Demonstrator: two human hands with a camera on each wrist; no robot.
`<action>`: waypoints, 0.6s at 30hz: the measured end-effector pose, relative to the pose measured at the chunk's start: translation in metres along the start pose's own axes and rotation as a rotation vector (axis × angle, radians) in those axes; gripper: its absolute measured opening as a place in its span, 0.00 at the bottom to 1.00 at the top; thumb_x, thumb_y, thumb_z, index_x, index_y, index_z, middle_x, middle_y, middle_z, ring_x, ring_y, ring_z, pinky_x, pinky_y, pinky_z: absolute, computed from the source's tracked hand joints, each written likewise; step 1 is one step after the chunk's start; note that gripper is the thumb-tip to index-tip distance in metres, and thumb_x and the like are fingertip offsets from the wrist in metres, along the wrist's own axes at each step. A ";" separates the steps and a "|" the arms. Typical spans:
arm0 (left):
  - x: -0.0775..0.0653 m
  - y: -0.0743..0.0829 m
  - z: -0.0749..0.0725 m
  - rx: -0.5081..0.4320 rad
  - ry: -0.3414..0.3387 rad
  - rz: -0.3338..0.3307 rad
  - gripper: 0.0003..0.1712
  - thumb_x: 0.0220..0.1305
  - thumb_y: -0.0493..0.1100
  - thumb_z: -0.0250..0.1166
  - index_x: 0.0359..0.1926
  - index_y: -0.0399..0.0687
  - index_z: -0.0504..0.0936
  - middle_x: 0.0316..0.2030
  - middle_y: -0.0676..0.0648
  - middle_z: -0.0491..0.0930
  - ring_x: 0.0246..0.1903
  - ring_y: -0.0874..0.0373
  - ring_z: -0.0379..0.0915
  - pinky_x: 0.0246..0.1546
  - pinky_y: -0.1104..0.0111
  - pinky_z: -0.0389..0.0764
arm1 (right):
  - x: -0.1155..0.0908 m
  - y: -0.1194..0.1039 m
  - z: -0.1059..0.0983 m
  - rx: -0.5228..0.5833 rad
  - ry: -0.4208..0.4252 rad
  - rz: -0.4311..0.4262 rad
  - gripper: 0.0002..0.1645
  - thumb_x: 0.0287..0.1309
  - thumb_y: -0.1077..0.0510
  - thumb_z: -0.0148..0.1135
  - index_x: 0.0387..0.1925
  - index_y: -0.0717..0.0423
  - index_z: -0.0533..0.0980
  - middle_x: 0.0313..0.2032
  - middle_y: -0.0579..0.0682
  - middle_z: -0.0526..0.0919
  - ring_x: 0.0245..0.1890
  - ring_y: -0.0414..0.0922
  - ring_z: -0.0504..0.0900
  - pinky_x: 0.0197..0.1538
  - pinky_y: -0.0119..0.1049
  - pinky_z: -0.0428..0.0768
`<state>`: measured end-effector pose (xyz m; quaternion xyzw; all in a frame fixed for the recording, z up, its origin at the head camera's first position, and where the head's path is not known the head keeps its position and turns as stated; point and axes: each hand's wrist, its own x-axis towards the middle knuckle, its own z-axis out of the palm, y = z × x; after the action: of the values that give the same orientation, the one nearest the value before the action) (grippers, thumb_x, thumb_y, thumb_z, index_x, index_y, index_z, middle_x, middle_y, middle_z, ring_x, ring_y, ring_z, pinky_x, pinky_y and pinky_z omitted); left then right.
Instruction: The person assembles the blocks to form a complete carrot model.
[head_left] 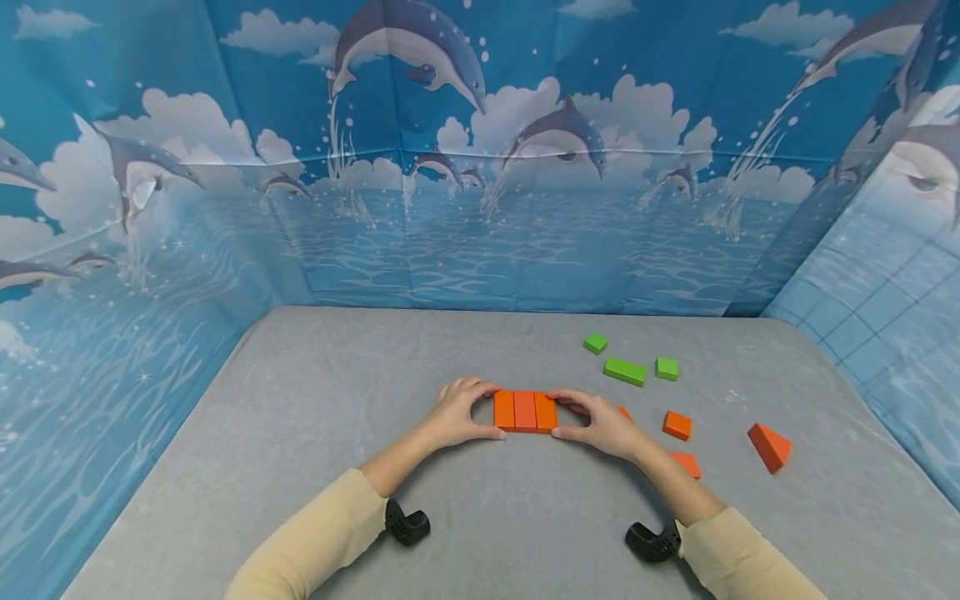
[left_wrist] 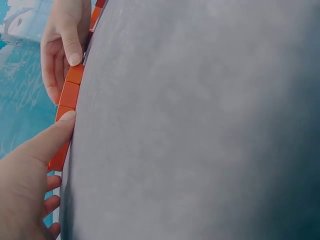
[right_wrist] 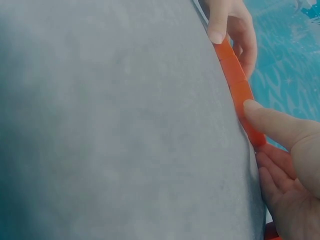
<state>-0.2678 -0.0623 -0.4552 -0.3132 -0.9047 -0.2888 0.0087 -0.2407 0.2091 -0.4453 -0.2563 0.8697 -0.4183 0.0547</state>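
Three orange wooden blocks [head_left: 525,412] lie side by side on the grey cloth, their long sides together in one row. My left hand [head_left: 459,412] pinches the left block at its outer corners, thumb at the near end and fingers at the far end. From the other side my right hand [head_left: 596,421] grips the right block the same way. In the left wrist view the left thumb [left_wrist: 55,135] presses the near face of the row [left_wrist: 69,95]. The right wrist view shows the right thumb [right_wrist: 270,122] against that face; the fingers' far contact is partly hidden.
Right of the hands lie a small orange block [head_left: 677,425], an orange triangular block [head_left: 769,447] and an orange piece [head_left: 686,464] partly behind the right forearm. Further back are a long green block [head_left: 625,372] and two small green blocks [head_left: 667,368]. A dolphin-print curtain [head_left: 480,233] borders the table.
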 end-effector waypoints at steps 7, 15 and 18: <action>0.000 0.000 0.001 -0.058 0.014 -0.007 0.29 0.57 0.55 0.63 0.57 0.50 0.73 0.48 0.50 0.72 0.51 0.52 0.62 0.54 0.52 0.57 | 0.000 0.000 0.000 0.004 -0.002 -0.003 0.34 0.51 0.53 0.67 0.59 0.59 0.68 0.58 0.56 0.71 0.60 0.53 0.67 0.59 0.47 0.64; -0.001 -0.001 0.002 -0.086 0.051 0.010 0.24 0.59 0.52 0.61 0.55 0.48 0.74 0.44 0.49 0.73 0.47 0.52 0.63 0.51 0.52 0.58 | -0.001 -0.001 -0.001 0.007 -0.006 -0.007 0.34 0.50 0.54 0.67 0.59 0.59 0.68 0.58 0.57 0.71 0.60 0.53 0.67 0.59 0.47 0.64; -0.001 -0.002 0.002 -0.087 0.054 0.006 0.24 0.59 0.52 0.61 0.55 0.49 0.74 0.45 0.49 0.73 0.47 0.53 0.63 0.51 0.52 0.58 | -0.001 -0.002 0.000 0.010 -0.008 -0.007 0.34 0.50 0.54 0.67 0.59 0.60 0.68 0.58 0.57 0.71 0.60 0.53 0.66 0.59 0.47 0.64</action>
<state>-0.2681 -0.0627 -0.4584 -0.3083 -0.8896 -0.3364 0.0203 -0.2397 0.2089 -0.4438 -0.2607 0.8665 -0.4218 0.0577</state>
